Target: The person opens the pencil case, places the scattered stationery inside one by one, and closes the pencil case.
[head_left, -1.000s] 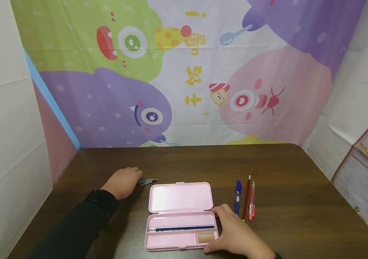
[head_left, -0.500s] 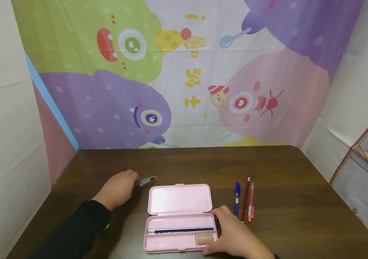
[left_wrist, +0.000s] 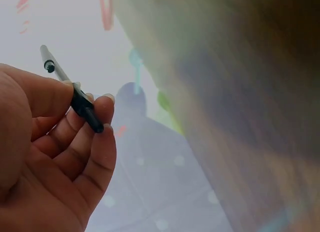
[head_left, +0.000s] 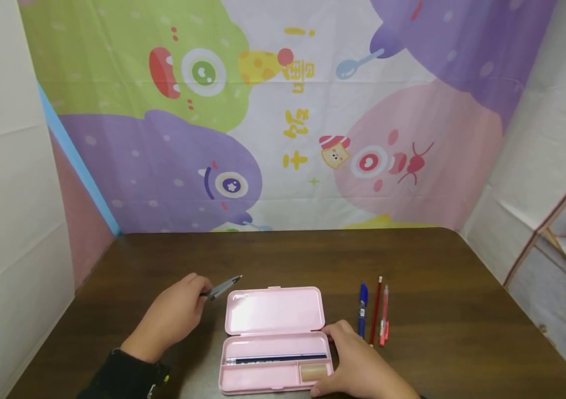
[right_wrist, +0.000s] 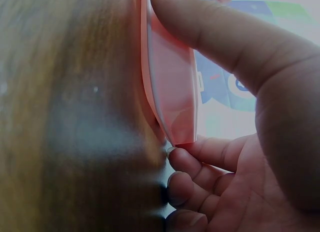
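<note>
My left hand (head_left: 175, 310) pinches a grey and black pen (head_left: 225, 287) between thumb and fingers, its tip slanting up toward the far right. In the left wrist view the pen (left_wrist: 80, 98) shows a dark end by the fingertips and a pale end pointing away. A pink pencil case (head_left: 259, 379) lies with its lid laid back, to the right of that hand. Its long compartment holds dark blue pencils (head_left: 283, 359), and a small one holds a tan eraser-like block (head_left: 314, 372). My right hand (head_left: 363, 363) grips the case's right end, thumb at the near corner, fingers at the far one.
To the right of the case, a blue pen (head_left: 363, 310), a dark red pencil (head_left: 376, 311) and a pink-red pen (head_left: 384, 317) lie side by side on the brown table (head_left: 442, 288). A cartoon-printed cloth (head_left: 283, 194) hangs behind the table's far edge.
My left hand has lifted the pen off the table and drawn it back nearer, its tip now angled upward. My right hand stays at the pencil case.
</note>
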`<act>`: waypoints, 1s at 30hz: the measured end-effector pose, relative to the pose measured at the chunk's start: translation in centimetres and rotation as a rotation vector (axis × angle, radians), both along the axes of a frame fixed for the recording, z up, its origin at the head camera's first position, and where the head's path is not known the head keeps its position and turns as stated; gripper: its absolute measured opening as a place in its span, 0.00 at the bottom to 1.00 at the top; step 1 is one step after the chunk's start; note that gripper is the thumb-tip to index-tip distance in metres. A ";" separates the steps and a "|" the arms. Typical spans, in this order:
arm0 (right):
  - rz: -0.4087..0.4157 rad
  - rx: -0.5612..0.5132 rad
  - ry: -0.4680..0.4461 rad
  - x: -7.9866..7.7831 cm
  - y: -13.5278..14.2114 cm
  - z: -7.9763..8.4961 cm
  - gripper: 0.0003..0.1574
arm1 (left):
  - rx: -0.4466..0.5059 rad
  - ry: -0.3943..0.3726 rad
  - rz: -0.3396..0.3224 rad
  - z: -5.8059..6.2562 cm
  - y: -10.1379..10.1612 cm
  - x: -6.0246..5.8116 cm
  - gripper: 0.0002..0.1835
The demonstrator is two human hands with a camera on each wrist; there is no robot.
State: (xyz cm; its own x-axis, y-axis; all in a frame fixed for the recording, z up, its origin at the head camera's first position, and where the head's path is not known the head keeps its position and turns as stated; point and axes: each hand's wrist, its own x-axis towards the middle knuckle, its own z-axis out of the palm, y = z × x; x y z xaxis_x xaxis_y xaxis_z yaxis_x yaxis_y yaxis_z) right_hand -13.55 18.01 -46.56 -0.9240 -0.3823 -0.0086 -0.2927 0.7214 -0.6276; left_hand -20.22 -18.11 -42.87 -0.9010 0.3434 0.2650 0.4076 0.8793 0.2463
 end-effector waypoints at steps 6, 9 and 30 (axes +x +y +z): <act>-0.014 0.015 0.000 0.0 -0.1 -0.1 0.61 | 0.058 0.012 0.009 0.2 0.5 1.9 0.09; -0.020 0.013 -0.023 0.0 0.0 -0.2 0.59 | 0.078 0.016 -0.014 0.2 0.9 2.4 0.09; -0.001 0.017 -0.013 -0.1 -0.1 -0.4 0.63 | -0.004 -0.196 -0.361 1.9 5.0 5.8 0.07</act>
State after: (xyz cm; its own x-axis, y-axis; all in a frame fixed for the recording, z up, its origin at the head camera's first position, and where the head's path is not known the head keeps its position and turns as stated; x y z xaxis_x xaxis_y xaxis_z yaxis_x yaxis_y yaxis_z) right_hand -13.70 17.87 -46.91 -0.9242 -0.3809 -0.0267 -0.2840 0.7325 -0.6187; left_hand -14.39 -13.13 -40.93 -0.7560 0.6472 0.0980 0.6354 0.6897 0.3471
